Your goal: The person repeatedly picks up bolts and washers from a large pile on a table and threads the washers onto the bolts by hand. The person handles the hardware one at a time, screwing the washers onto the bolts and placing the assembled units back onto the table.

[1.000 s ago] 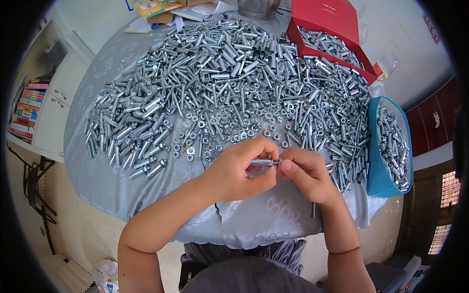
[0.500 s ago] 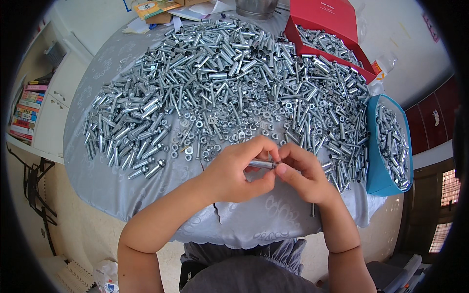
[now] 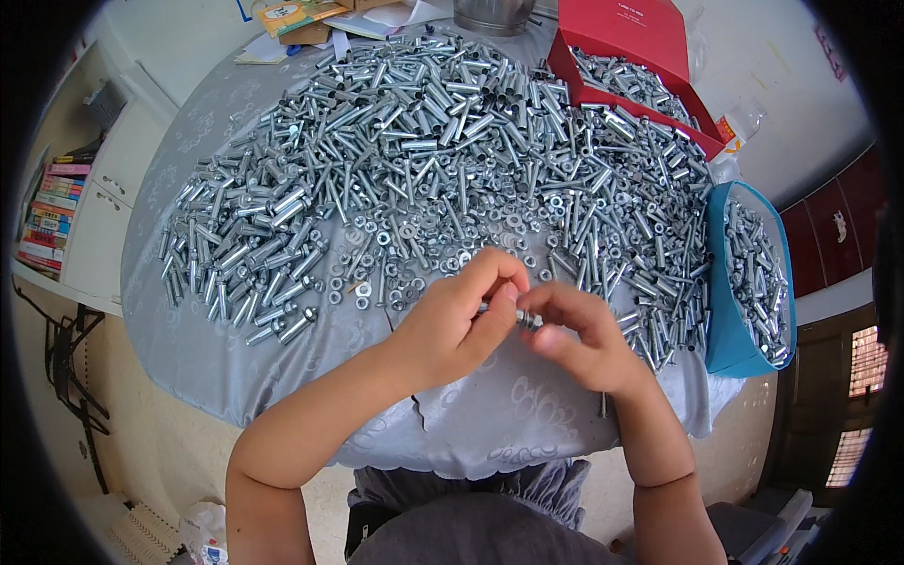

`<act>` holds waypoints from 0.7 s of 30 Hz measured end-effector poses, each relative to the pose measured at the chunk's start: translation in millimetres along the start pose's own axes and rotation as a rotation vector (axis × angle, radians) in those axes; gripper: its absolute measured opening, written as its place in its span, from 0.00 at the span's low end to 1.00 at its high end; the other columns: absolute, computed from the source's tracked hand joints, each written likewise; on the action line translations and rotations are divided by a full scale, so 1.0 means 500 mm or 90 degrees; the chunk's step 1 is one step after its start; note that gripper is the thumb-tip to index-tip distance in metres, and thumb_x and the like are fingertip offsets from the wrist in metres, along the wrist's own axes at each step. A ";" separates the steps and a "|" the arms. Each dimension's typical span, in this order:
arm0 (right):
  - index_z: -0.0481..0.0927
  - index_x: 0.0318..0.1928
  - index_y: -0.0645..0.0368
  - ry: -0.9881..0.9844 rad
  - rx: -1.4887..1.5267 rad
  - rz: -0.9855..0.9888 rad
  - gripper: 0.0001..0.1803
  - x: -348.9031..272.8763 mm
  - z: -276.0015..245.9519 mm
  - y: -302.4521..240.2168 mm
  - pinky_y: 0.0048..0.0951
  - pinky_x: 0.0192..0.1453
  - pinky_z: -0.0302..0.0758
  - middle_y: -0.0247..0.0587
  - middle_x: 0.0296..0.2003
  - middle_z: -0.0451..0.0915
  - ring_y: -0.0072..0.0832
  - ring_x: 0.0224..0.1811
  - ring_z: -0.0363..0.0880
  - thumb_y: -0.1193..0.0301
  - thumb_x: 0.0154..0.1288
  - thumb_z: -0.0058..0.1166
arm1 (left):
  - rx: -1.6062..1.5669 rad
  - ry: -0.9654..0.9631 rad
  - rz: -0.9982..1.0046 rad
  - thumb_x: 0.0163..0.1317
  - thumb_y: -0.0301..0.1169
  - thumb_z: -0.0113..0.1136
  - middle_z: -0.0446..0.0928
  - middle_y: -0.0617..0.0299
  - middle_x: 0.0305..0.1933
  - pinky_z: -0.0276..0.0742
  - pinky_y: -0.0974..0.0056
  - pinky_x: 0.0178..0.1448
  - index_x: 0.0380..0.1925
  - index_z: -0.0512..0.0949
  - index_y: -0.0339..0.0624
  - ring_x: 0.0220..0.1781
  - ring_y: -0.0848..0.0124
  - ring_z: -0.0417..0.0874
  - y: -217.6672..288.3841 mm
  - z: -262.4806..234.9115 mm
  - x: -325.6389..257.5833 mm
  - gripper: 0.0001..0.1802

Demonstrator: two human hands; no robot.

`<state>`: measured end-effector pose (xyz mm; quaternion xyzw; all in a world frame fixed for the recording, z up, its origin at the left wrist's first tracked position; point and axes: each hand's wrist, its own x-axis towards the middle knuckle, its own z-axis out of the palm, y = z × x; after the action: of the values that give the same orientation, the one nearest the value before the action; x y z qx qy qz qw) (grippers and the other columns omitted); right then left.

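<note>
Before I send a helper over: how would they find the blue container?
Start at the round table under its grey cloth, heaped with silver bolts. At its right edge hangs the blue container, holding bolts. The other box, farther back, is red.

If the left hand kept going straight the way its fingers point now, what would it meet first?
Probably the right hand: the left hand points right across the small bolt pinched between both, with no gap visible.
</note>
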<state>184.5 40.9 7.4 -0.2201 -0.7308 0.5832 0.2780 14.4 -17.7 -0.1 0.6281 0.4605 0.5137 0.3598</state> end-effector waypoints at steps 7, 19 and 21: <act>0.74 0.29 0.65 0.007 0.015 0.120 0.11 -0.001 -0.005 -0.008 0.21 0.30 0.66 0.34 0.22 0.72 0.20 0.25 0.69 0.68 0.62 0.49 | -0.010 -0.009 -0.033 0.63 0.29 0.44 0.71 0.60 0.27 0.70 0.68 0.31 0.38 0.66 0.39 0.25 0.75 0.72 -0.001 -0.006 0.002 0.07; 0.75 0.34 0.64 -0.078 -0.113 0.076 0.14 0.001 -0.009 -0.018 0.21 0.28 0.65 0.34 0.21 0.71 0.19 0.23 0.68 0.63 0.63 0.47 | -0.007 -0.019 -0.015 0.63 0.29 0.44 0.71 0.59 0.27 0.70 0.68 0.32 0.38 0.66 0.39 0.25 0.74 0.73 -0.006 -0.001 0.001 0.07; 0.75 0.35 0.64 -0.139 -0.046 0.133 0.15 -0.002 -0.020 -0.006 0.21 0.28 0.65 0.34 0.22 0.72 0.19 0.23 0.68 0.63 0.64 0.46 | -0.003 -0.036 -0.027 0.63 0.29 0.44 0.71 0.59 0.27 0.70 0.68 0.31 0.38 0.66 0.39 0.25 0.74 0.73 0.001 -0.003 0.000 0.06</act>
<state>192.1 46.9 11.9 -0.2400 -0.7502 0.6031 0.1263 13.0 -17.9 0.6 0.6317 0.4624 0.4886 0.3851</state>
